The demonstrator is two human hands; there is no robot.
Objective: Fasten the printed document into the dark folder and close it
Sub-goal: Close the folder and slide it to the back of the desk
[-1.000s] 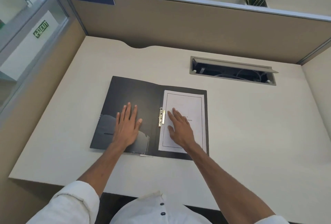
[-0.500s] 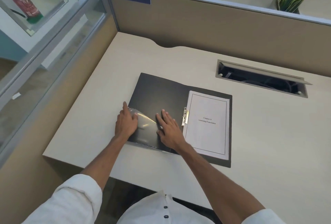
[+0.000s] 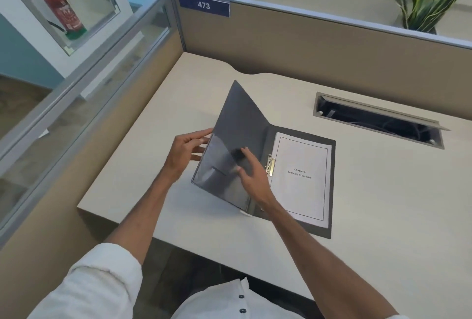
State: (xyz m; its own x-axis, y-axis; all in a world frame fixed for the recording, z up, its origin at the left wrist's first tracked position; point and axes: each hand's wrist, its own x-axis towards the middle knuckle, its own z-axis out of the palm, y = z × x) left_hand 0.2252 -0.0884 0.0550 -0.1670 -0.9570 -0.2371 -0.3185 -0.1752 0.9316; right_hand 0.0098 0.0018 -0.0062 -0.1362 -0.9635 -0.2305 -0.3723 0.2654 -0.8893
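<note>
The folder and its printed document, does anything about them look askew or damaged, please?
Nothing stands out. The printed document lies square in the dark folder under the metal clip; the left hand lifts the front cover.

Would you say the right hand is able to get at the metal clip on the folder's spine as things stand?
Probably yes. The right hand hovers just left of the clip, nothing lies between them, and the raised front cover, lifted by the left hand, stands clear to the left.
</note>
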